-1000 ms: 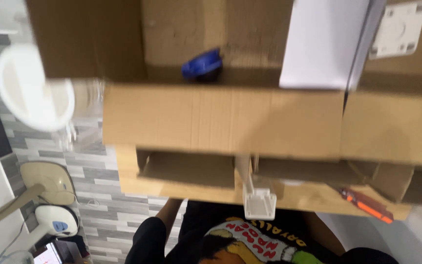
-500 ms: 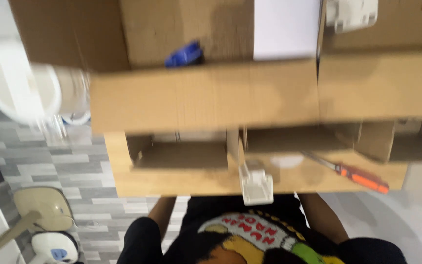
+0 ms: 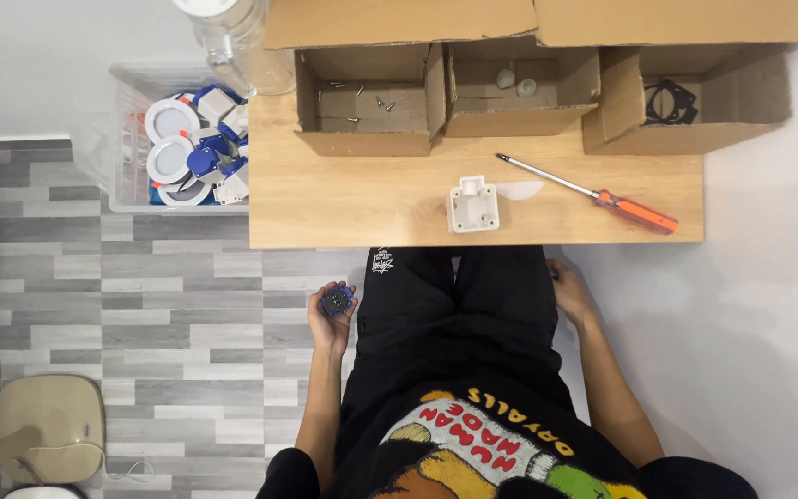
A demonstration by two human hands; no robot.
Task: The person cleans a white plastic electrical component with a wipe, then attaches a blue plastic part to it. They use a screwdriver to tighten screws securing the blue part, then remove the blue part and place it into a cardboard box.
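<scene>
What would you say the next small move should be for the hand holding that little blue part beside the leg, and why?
Probably lift the left hand and bring the small blue part up over the wooden table. The part sits in the palm below the table edge, away from the white square housing and the screwdriver. The right hand rests empty by the thigh.

Wooden surface carries three open cardboard boxes: left box with loose screws, middle box with small grey pieces, right box with a black gasket. White square housing near front edge; orange-handled screwdriver beside it. Clear bin of white-and-blue fittings stands left, on the floor.
</scene>
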